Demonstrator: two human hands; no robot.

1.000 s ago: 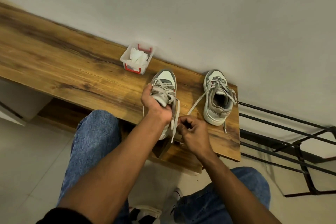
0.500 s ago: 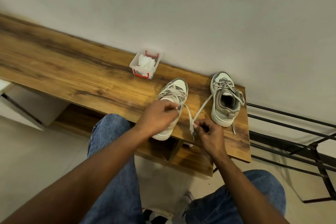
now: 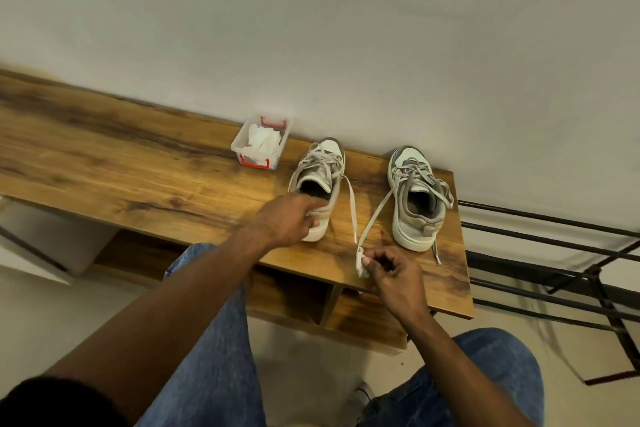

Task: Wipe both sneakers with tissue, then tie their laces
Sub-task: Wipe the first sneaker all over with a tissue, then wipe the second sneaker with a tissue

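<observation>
- Two grey-and-white sneakers on the right end of the wooden bench (image 3: 138, 177), toes to the wall: left sneaker (image 3: 320, 184) and right sneaker (image 3: 417, 198), both with laces loose and untied.
- Left hand (image 3: 287, 218) resting at the heel of the left sneaker, fingers curled against it; whether truly gripping, cannot tell.
- Right hand (image 3: 391, 269) at the bench's front edge, fingers pinching a small crumpled tissue (image 3: 362, 262), just beside the trailing lace (image 3: 375, 215) of the right sneaker.
- Probably between wiping and tying: best to steady the shoe by the heel, drop the tissue, gather both lace ends evenly.
- Clear box (image 3: 259, 142) of tissues near the wall.
- Plain pale wall behind; black metal rack (image 3: 554, 253) to the right; tiled floor below.
</observation>
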